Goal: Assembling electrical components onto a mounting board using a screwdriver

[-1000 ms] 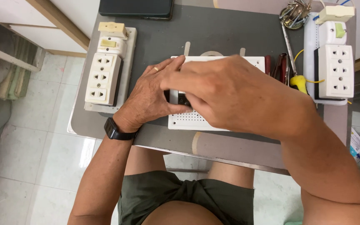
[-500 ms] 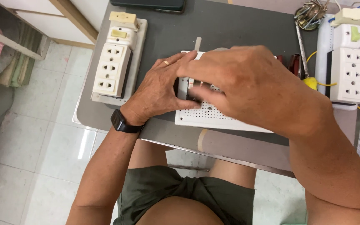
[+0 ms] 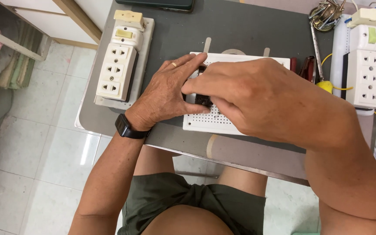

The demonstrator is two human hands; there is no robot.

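Both hands meet over a white board full of tiny holes (image 3: 216, 119), which lies in the middle of the grey surface (image 3: 240, 30); the left hand (image 3: 164, 95) rests flat on the board's left end, fingers stretched out and gripping nothing; the right hand (image 3: 257, 98) pinches a small black part (image 3: 203, 101) on the board — fingers closed on it. A cream socket strip (image 3: 116, 69) lies to the left; a white socket block (image 3: 365, 78) sits far right, beside a yellow wire (image 3: 327, 85).
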